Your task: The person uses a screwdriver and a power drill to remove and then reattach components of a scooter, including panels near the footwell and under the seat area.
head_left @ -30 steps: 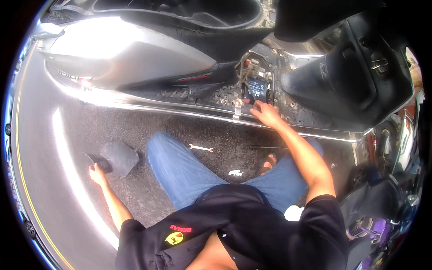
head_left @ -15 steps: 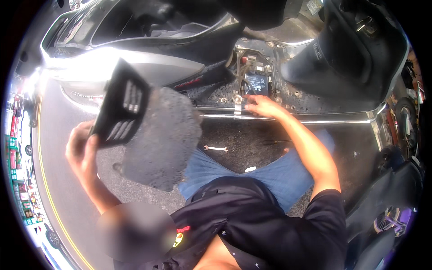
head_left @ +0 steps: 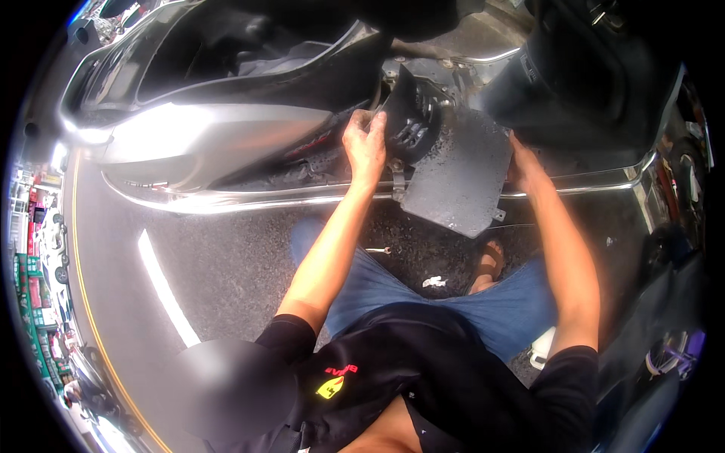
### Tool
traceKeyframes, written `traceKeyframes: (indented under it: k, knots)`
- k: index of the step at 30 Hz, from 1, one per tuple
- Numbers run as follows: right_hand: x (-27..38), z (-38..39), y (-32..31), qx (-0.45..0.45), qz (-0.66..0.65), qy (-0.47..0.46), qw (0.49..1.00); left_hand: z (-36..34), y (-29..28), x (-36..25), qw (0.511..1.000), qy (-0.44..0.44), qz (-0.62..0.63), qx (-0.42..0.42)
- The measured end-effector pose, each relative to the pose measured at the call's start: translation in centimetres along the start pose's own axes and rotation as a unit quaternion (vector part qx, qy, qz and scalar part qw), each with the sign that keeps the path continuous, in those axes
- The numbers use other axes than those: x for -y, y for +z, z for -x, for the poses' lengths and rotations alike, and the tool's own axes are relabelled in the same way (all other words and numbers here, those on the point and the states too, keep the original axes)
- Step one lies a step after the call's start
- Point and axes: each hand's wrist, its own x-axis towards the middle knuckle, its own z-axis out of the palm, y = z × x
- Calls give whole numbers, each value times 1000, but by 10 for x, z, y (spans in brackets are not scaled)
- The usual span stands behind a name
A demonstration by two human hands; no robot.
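A dark plastic scooter floor panel (head_left: 462,181), grey on its flat part with a slotted black upright part, is held tilted over the scooter's floorboard between both hands. At its left end, my left hand (head_left: 365,148) is closed round the black upright part. My right hand (head_left: 525,162) grips the panel's right edge, its fingers partly hidden behind it. Behind the panel, the battery bay is covered from view. The scooter's silver side cover (head_left: 219,140) lies to the left of my left hand, and a chrome side rail (head_left: 302,202) runs below the panel.
An open-ended wrench (head_left: 377,250) and a crumpled white scrap (head_left: 434,281) lie on the asphalt between my legs. The scooter's dark leg shield (head_left: 574,98) rises at the right. Other parked vehicles stand at the lower right, with a purple part (head_left: 689,355) showing.
The floor panel has moved from the left to over the floorboard, hiding the battery. My right hand has left the floorboard and taken hold of the panel's right edge.
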Motion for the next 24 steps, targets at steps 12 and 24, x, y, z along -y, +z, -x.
traceKeyframes:
  k: [12,24]
  knots:
    - [43,-168,36,-71,107,-182,975,21,0,11,985,96,-141,35]
    - [24,-194,51,-17,88,-186,978,29,28,36,954,126,-262,70]
